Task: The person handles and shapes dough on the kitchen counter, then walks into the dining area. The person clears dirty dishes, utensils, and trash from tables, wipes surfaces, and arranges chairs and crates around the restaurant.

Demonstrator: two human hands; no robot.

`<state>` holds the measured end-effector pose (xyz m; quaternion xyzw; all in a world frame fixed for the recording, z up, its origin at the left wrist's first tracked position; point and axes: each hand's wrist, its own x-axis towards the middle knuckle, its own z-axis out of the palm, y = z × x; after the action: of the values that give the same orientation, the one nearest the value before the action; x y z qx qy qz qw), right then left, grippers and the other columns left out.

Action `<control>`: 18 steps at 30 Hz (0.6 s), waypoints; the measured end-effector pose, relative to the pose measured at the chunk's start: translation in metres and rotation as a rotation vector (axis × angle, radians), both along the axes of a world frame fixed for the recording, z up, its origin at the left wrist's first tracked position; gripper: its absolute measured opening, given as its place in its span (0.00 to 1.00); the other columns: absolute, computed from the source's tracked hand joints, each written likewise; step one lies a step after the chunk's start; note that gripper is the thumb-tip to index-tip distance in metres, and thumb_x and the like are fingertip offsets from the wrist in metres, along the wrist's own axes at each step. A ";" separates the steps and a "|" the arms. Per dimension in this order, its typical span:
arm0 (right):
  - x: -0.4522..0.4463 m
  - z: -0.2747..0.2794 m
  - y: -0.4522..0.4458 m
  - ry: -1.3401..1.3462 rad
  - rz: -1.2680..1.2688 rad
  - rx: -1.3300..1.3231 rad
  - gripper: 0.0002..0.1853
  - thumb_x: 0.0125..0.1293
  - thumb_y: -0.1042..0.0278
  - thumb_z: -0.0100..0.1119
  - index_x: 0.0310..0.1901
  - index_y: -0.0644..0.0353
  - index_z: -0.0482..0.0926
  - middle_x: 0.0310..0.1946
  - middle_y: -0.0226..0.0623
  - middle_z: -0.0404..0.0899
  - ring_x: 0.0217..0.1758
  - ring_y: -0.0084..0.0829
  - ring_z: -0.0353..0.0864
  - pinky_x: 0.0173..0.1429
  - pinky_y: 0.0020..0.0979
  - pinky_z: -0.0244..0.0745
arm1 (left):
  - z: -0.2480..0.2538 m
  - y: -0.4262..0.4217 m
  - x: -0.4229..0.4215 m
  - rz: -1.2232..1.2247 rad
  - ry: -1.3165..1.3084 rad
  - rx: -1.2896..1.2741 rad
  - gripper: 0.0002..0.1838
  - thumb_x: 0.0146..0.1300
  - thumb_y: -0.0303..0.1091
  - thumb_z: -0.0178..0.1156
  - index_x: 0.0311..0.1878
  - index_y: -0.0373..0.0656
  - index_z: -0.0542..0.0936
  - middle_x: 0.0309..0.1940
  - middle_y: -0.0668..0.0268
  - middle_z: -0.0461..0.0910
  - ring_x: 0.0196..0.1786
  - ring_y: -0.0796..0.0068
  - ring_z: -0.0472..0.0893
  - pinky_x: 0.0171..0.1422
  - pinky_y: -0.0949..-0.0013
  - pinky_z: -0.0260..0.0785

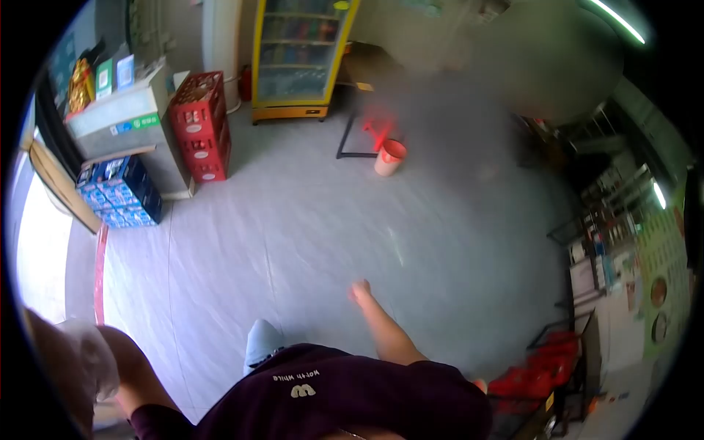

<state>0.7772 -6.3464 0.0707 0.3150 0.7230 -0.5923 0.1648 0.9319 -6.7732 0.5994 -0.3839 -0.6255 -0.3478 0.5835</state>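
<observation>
My right hand (359, 291) hangs in front of me over the grey tiled floor (315, 242). Its fingers look curled closed, with nothing visible in them, and it touches nothing. At the lower left my left arm (136, 374) is bent and raised close to the camera. A whitish, see-through piece that looks like thin plastic (99, 359) covers part of the view there. The fingers of my left hand cannot be made out, so its grip is hidden.
Stacked red crates (202, 139) and blue drink cartons (121, 194) stand by a counter (147, 110) at left. Farther off are a yellow-framed display fridge (297, 59) and a bucket (390, 158). Red stools (539, 370) lie at lower right. A blur covers the upper right.
</observation>
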 end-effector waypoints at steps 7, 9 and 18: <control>-0.274 0.053 -0.195 0.286 0.494 -0.141 0.14 0.59 0.68 0.49 0.47 0.58 0.65 0.26 0.36 0.74 0.21 0.26 0.74 0.21 0.27 0.69 | 0.000 -0.048 -0.192 0.168 0.188 -0.044 0.17 0.64 0.42 0.42 0.46 0.40 0.72 0.42 0.62 0.73 0.44 0.71 0.72 0.55 0.64 0.61; -0.310 0.034 -0.199 0.168 0.480 -0.127 0.13 0.59 0.67 0.49 0.46 0.57 0.66 0.26 0.36 0.75 0.20 0.27 0.74 0.21 0.28 0.69 | 0.007 -0.068 -0.254 0.199 0.207 -0.026 0.17 0.64 0.41 0.42 0.46 0.40 0.72 0.41 0.61 0.73 0.44 0.70 0.72 0.55 0.64 0.61; -0.449 -0.101 -0.051 -0.189 0.507 0.249 0.08 0.55 0.67 0.46 0.32 0.57 0.75 0.21 0.35 0.74 0.19 0.27 0.71 0.21 0.32 0.68 | 0.001 -0.155 -0.497 0.540 0.153 0.057 0.18 0.63 0.41 0.41 0.45 0.38 0.72 0.39 0.59 0.73 0.42 0.68 0.73 0.53 0.63 0.62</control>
<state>0.3277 -6.3977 -0.0299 0.1960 0.8271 -0.4071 0.3342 0.4351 -6.9284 0.6000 -0.2119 -0.6492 -0.1676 0.7110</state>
